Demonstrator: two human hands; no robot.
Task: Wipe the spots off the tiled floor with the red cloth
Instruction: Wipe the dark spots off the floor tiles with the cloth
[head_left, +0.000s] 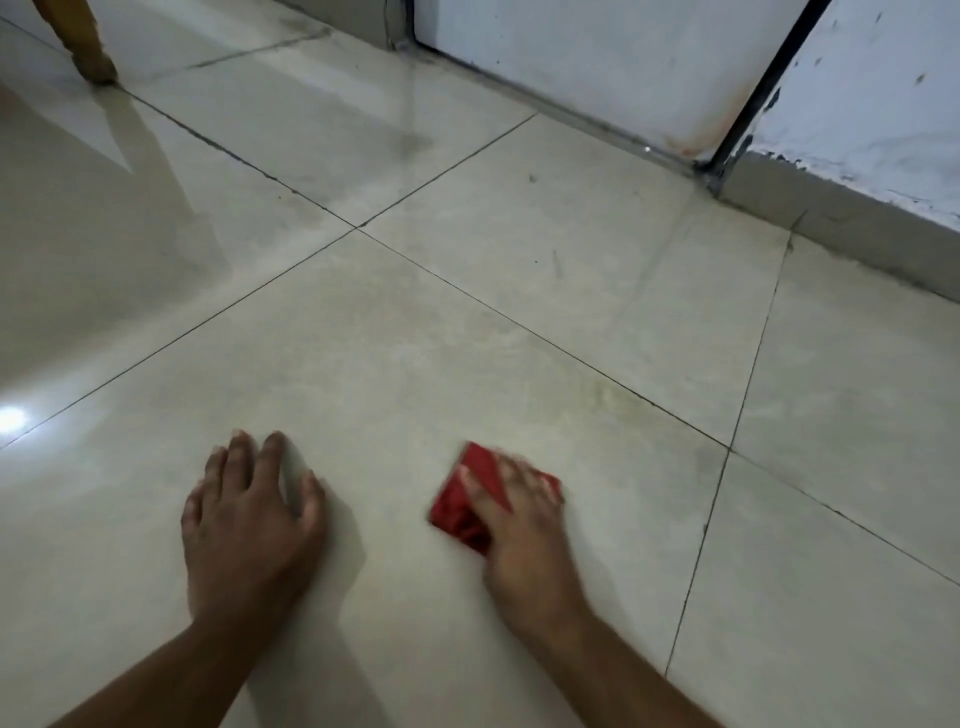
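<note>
A folded red cloth (460, 506) lies flat on the pale tiled floor (415, 338). My right hand (519, 525) presses down on it with fingers spread; the hand is motion-blurred. My left hand (249, 514) rests on the tile to the left, fingers spread and slightly bent, holding nothing. A faint yellowish smear (610, 397) sits on the tile beyond the cloth. Small dark marks (557, 262) dot the tile farther back; another speck (532, 178) lies near the door.
A white door (597, 62) with a dark frame post (753, 98) stands at the back. A scuffed white wall with grey skirting (857, 228) runs along the right. A wooden furniture leg (88, 47) stands at the top left.
</note>
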